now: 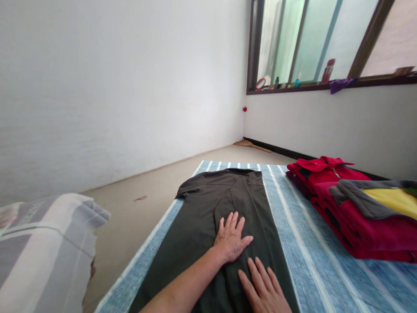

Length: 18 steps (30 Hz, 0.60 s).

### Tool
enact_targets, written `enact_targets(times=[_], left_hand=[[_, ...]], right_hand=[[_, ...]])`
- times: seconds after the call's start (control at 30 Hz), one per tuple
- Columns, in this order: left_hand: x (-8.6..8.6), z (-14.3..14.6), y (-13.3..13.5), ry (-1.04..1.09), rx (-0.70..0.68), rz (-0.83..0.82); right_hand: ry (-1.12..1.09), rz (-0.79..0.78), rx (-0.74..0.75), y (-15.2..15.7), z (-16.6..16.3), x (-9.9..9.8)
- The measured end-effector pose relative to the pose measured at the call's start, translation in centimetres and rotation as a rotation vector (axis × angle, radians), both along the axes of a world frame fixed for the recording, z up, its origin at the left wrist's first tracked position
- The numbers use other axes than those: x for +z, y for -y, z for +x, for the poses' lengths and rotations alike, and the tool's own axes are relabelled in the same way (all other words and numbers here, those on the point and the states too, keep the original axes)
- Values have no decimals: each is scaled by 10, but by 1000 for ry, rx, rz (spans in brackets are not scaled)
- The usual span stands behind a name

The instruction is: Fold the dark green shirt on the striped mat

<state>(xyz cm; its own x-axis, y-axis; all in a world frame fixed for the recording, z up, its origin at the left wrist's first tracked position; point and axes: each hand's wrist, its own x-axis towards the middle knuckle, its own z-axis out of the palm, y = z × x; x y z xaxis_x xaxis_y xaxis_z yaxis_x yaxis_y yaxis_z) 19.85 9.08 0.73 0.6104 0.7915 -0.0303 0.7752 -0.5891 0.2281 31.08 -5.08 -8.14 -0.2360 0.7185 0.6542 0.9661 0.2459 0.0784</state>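
Note:
A dark grey-green collared garment (195, 226), perhaps a shirt or jacket, lies spread on a blue and white striped mat (283, 204), its collar at the far end. One side is folded inward, with a sleeve lying lengthwise over the body. My left hand (230, 237) rests flat on that sleeve, fingers spread. Closer to me, my right hand (264, 288) lies on the same cloth with its fingers stretched out. Neither hand grips anything. The garment's near end runs out of the picture.
Folded red clothes (355, 217) are stacked on the mat at right, topped by a grey and yellow piece (387, 198). At left stands something covered in grey and white checked cloth (48, 261). Small items, including a red bottle (328, 71), line the window sill (302, 88).

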Motion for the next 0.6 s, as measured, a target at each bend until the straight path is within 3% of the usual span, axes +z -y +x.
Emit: enact_targets(times=[0.6], left_hand=[[6, 1, 1, -16, 8, -16]], right_hand=[[-16, -62, 4, 2, -3, 0]])
